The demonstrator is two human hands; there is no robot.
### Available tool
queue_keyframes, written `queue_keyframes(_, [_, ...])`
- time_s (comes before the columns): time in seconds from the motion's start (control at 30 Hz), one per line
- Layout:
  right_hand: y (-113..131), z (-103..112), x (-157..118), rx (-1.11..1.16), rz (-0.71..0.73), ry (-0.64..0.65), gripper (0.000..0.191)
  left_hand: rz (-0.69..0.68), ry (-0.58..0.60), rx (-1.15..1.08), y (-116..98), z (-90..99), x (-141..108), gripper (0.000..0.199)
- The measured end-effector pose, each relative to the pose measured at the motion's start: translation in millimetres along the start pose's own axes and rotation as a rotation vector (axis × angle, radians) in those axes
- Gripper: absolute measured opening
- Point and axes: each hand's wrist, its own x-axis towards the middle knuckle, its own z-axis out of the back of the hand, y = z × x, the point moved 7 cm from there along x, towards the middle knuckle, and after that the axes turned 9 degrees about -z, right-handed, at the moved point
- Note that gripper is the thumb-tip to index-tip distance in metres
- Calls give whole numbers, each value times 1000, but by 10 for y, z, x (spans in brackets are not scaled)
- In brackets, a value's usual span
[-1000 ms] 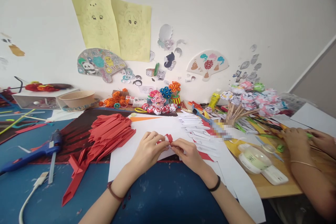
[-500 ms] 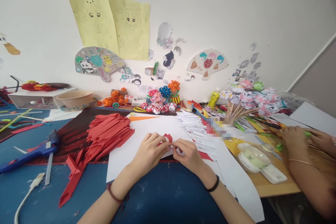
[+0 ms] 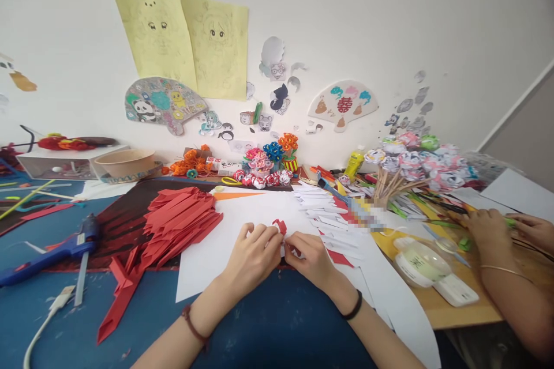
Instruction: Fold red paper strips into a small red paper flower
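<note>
A small red and white folded paper piece (image 3: 281, 226) is pinched between my two hands over a white sheet (image 3: 242, 213). My left hand (image 3: 255, 251) is closed on it from the left, with its fingers curled. From the right, my right hand (image 3: 309, 256) grips it with thumb and fingertips. Part of the piece is hidden behind the fingers. Left of my hands lies a pile of folded red paper strips (image 3: 179, 222). Folded white paper strips (image 3: 324, 216) lie to the right, beyond my right hand.
A blue glue gun (image 3: 69, 251) and white cable (image 3: 47, 314) lie at the left. Paper flowers (image 3: 259, 164) line the wall side. At right are a flower bunch (image 3: 415, 161), a clear round container (image 3: 422, 265) and another person's hands (image 3: 491, 233).
My left hand has turned slightly, its fingers now more curled around the paper piece. The other person's hands at the right have shifted a little.
</note>
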Motion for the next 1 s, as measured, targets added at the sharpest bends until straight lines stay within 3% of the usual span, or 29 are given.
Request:
queue_keyframes(0.37, [-78,1,20,57,-58,9,17,-39,61,143,-26,-67,-1,12])
queue_keyframes(0.8, [4,-42,-40,-2,152,17,26,-225,184,164,-81,-40,0,15])
queue_keyframes(1.0, [-20,-72,-20,20,109,49,26,-205,243,92,-47,-64,6,16])
